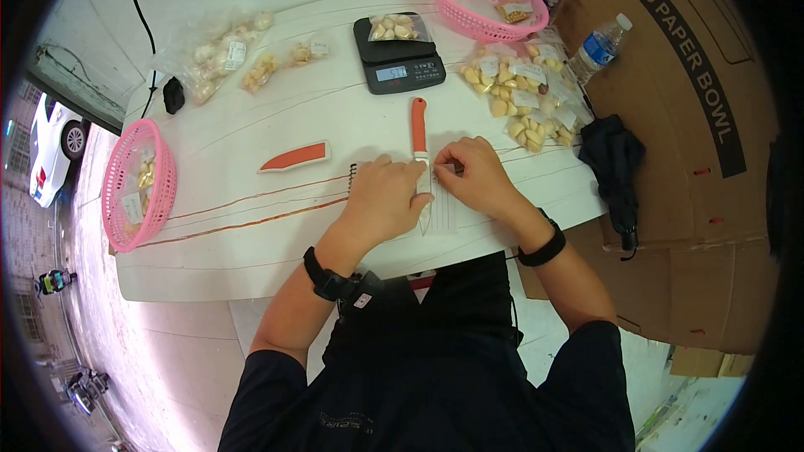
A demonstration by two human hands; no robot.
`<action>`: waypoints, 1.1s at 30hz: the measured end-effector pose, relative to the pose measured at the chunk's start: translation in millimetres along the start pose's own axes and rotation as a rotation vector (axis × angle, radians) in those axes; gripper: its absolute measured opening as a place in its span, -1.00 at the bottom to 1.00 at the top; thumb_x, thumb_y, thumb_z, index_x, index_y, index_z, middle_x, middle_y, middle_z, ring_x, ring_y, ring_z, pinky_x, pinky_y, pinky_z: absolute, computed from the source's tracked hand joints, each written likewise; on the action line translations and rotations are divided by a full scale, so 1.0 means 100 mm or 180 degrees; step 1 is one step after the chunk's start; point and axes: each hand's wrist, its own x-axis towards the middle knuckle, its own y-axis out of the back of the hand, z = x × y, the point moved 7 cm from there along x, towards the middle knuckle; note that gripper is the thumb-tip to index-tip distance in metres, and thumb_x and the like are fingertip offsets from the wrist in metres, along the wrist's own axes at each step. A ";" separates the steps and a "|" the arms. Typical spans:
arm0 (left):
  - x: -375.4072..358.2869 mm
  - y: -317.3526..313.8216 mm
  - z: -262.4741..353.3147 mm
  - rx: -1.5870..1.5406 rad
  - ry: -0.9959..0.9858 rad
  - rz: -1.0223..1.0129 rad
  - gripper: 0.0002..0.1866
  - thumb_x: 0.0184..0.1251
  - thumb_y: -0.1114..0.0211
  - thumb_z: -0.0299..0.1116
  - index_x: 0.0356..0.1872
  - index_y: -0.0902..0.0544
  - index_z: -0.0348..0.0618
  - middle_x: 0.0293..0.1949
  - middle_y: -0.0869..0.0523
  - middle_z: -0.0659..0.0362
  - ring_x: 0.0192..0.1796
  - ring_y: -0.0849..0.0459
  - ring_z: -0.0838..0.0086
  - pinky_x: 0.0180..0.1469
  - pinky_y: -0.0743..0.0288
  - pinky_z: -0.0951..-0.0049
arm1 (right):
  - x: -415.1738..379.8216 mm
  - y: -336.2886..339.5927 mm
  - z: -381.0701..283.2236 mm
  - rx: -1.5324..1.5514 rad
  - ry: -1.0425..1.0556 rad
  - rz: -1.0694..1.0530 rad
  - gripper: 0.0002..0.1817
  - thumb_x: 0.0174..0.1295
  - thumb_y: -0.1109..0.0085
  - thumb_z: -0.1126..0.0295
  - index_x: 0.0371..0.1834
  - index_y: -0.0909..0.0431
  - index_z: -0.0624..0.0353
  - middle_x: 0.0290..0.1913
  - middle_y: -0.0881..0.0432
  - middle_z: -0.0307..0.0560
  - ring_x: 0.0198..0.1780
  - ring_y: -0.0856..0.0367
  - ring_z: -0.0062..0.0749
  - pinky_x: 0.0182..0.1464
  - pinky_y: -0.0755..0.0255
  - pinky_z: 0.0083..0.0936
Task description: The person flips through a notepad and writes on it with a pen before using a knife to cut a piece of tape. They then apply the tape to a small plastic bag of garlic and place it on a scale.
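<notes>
In the head view a knife with an orange handle (419, 124) lies upright in view, its pale blade pointing toward me. My left hand (381, 199) rests over a small spiral-bound pad (353, 174), most of which it hides. Its thumb and index finger are apart, with the tips at the blade. My right hand (477, 174) is just right of the blade, thumb and fingers pinched together; what they hold is too small to make out. Below those fingertips lies a thin, pale lined sheet (444, 209). An orange, white-edged knife sheath (295, 156) lies to the left.
A black digital scale (400, 75) bears a bag of garlic cloves (394, 28). Bagged cloves (523, 88) pile at right beside water bottles (600, 48) and a black umbrella (612, 167). Pink baskets (452, 12) stand at far right and left. More bags (219, 54) lie back left.
</notes>
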 end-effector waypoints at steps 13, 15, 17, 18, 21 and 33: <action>0.00 0.02 -0.02 -0.0250 0.0074 0.0020 -0.57 0.15 -0.48 -0.26 0.05 -0.68 -0.17 -0.24 -0.74 0.03 -0.13 -0.66 0.07 -0.01 -0.49 0.12 | -0.01 -0.03 0.04 -0.0134 0.0001 -0.0008 -0.88 0.14 -0.37 0.37 -0.32 -0.68 0.14 -0.38 -0.56 -0.12 -0.24 -0.46 -0.21 -0.10 -0.37 -0.30; 0.01 0.02 -0.03 -0.0245 0.0089 -0.0024 -0.58 0.14 -0.48 -0.26 0.04 -0.69 -0.16 -0.26 -0.74 0.04 -0.14 -0.66 0.07 -0.01 -0.49 0.12 | -0.01 -0.02 0.03 -0.0114 -0.0007 -0.0015 -0.89 0.14 -0.37 0.37 -0.32 -0.68 0.14 -0.38 -0.57 -0.12 -0.24 -0.46 -0.21 -0.10 -0.37 -0.30; 0.02 0.01 -0.04 -0.0295 0.0096 -0.0039 -0.58 0.13 -0.48 -0.25 0.03 -0.70 -0.13 -0.29 -0.74 0.04 -0.15 -0.66 0.07 -0.03 -0.50 0.11 | -0.01 -0.02 0.01 -0.0091 -0.0011 -0.0022 -0.89 0.14 -0.36 0.37 -0.33 -0.69 0.14 -0.38 -0.57 -0.12 -0.24 -0.47 -0.22 -0.10 -0.37 -0.30; 0.02 0.01 -0.05 -0.0291 0.0099 -0.0038 -0.58 0.13 -0.48 -0.25 0.03 -0.70 -0.13 -0.29 -0.74 0.04 -0.15 -0.66 0.07 -0.03 -0.50 0.11 | 0.00 -0.02 0.02 -0.0060 -0.0047 -0.0039 -0.89 0.14 -0.36 0.37 -0.33 -0.69 0.14 -0.39 -0.57 -0.12 -0.24 -0.47 -0.22 -0.10 -0.37 -0.30; 0.03 -0.01 -0.07 -0.0281 0.0123 -0.0082 -0.58 0.12 -0.48 -0.25 0.03 -0.70 -0.12 -0.30 -0.75 0.04 -0.16 -0.66 0.06 -0.05 -0.51 0.10 | 0.00 -0.02 0.02 0.0003 -0.0066 -0.0006 -0.90 0.13 -0.33 0.35 -0.37 -0.68 0.12 -0.40 -0.57 -0.09 -0.23 -0.49 -0.14 -0.10 -0.37 -0.25; 0.07 -0.01 -0.05 -0.0200 0.0214 -0.0249 -0.57 0.10 -0.48 -0.26 0.03 -0.70 -0.12 -0.30 -0.77 0.06 -0.16 -0.66 0.08 -0.05 -0.52 0.10 | -0.05 -0.01 -0.10 -0.0237 0.0200 0.0319 -0.95 0.12 -0.31 0.40 -0.43 -0.67 0.11 -0.40 -0.57 -0.06 -0.22 -0.49 -0.03 -0.13 -0.39 -0.17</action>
